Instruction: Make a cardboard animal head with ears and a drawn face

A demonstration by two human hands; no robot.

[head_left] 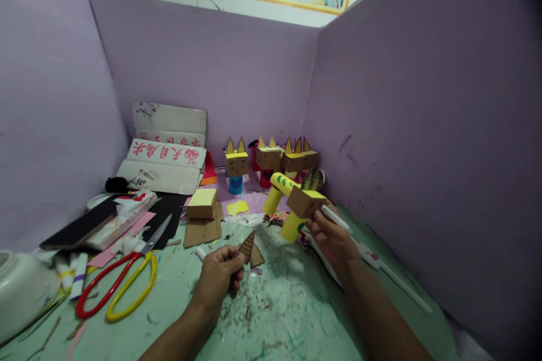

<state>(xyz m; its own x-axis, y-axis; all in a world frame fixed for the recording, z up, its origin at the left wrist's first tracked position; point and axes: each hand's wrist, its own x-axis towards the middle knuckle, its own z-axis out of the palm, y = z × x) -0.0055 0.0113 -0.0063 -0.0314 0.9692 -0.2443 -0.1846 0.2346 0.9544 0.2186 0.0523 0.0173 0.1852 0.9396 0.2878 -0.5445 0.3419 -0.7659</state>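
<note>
My left hand is closed, pinching a small pointed cardboard triangle above the table. Just behind it lies another cardboard piece. My right hand is closed on the head of a cardboard animal figure. This figure has a brown box head with a yellow top, green striped ears, and yellow tubes with green marks for body and legs. A white stick-like thing shows beside my right fingers; I cannot tell whether they hold it.
Several box-headed figures stand along the back wall. Scissors with red and yellow handles lie at left, near markers and a white pot. A yellow-topped cardboard box sits mid-left. Folded cardboard leans behind. Purple panels surround the table.
</note>
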